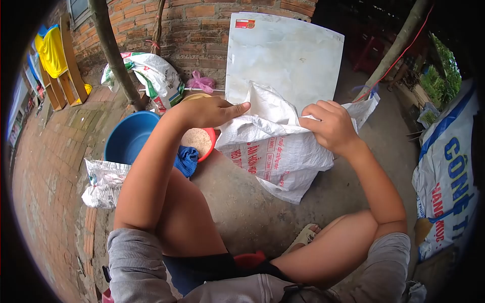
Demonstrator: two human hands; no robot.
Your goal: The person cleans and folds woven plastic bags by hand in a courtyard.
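Note:
A white woven sack [283,156] with red printing hangs in front of my knees, its mouth gathered and partly folded at the top. My left hand [214,110] grips the left side of its rim, thumb stretched along the edge; some of the fingers are hidden. On the other side, my right hand [331,126] is closed in a fist round the rim. Past my left forearm, a red basin [213,137] holds a pale, grainy material [196,143]. A dark blue cloth [187,160] lies against that basin.
A blue tub [126,139] and a crumpled printed bag [103,184] are on the left. Behind the sack stands a pale panel [283,55]. More sacks [146,76] lie by the brick wall [197,45]. A wooden pole [113,55] and a large printed sheet [447,177] flank the area.

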